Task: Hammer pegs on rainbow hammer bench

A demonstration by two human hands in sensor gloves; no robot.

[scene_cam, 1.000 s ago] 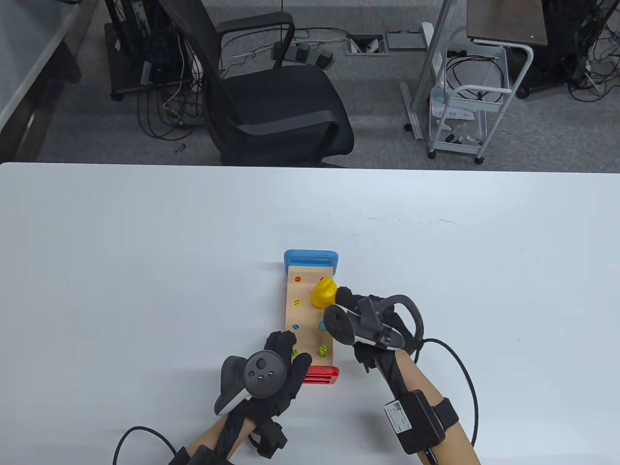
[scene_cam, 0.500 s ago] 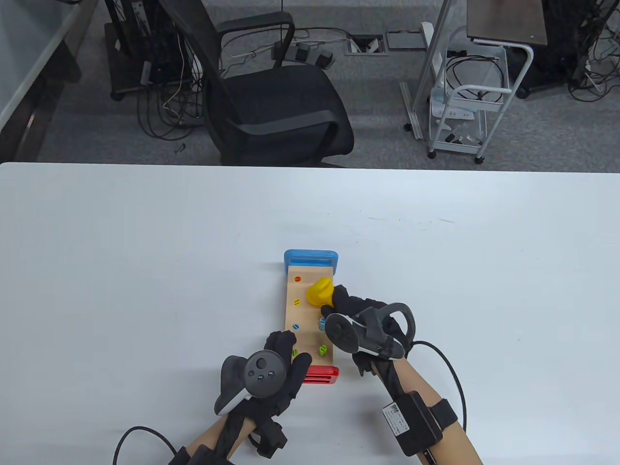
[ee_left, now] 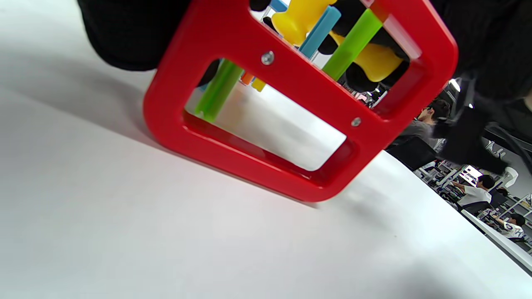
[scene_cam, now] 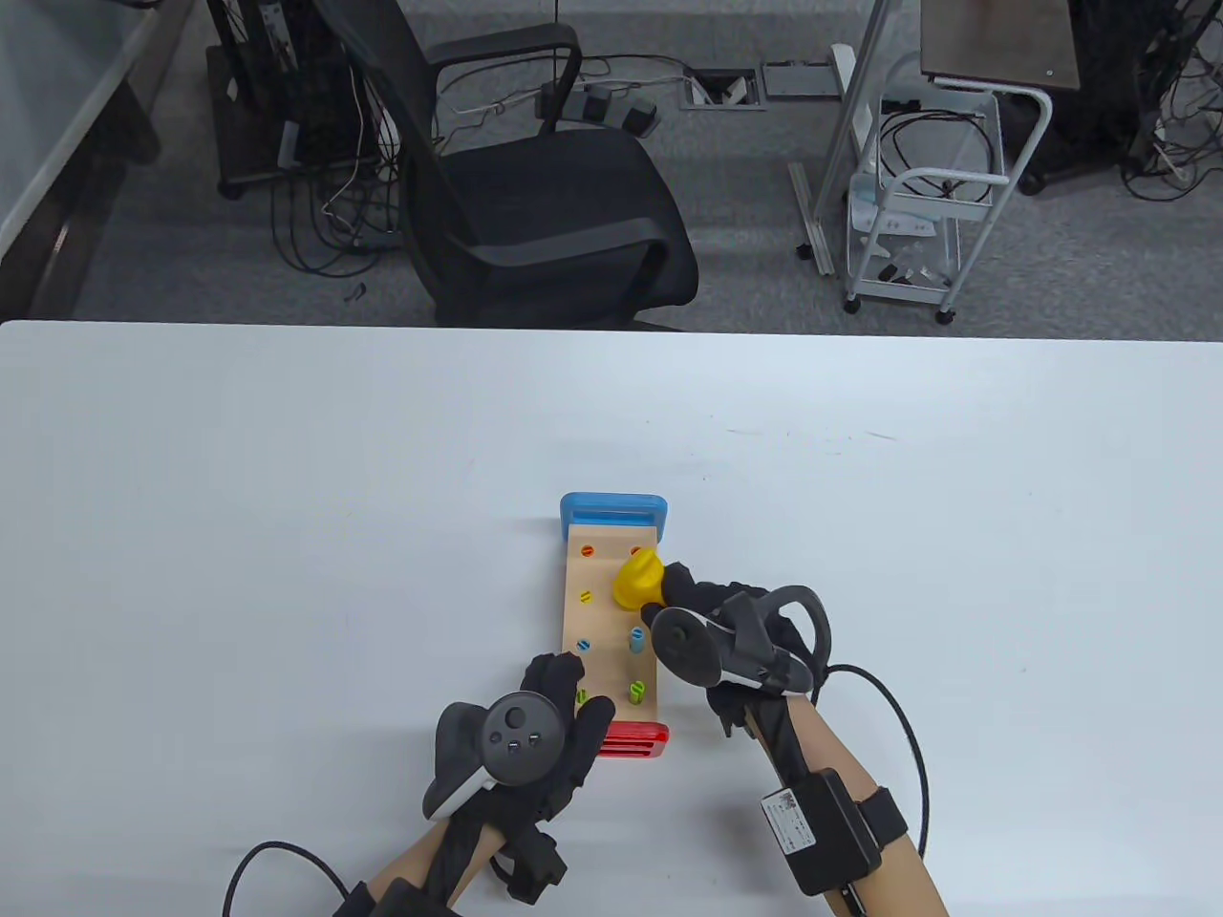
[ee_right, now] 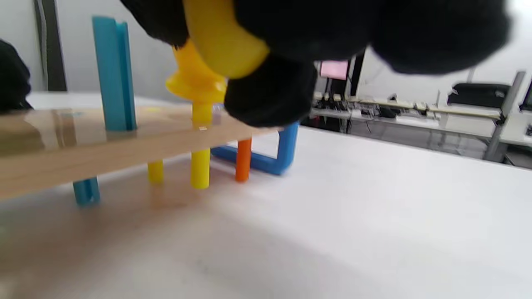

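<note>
With the right grip point(scene_cam: 702, 611) clenched round the yellow hammer point(scene_cam: 637, 579) and its head on a yellow peg point(ee_right: 200, 145) just beyond, the left grip point(scene_cam: 554, 712) steadies the hammer bench point(scene_cam: 611, 621) with relaxed fingers; I judge about half done, since the blue peg point(ee_right: 113, 72) beside it and a green peg point(scene_cam: 636, 690) stand proud.

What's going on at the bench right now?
The right hand grips the yellow hammer, its head down on a yellow peg on the right side of the rainbow hammer bench. The left hand rests on the bench by its red end. A blue peg stands tall beside it.
</note>
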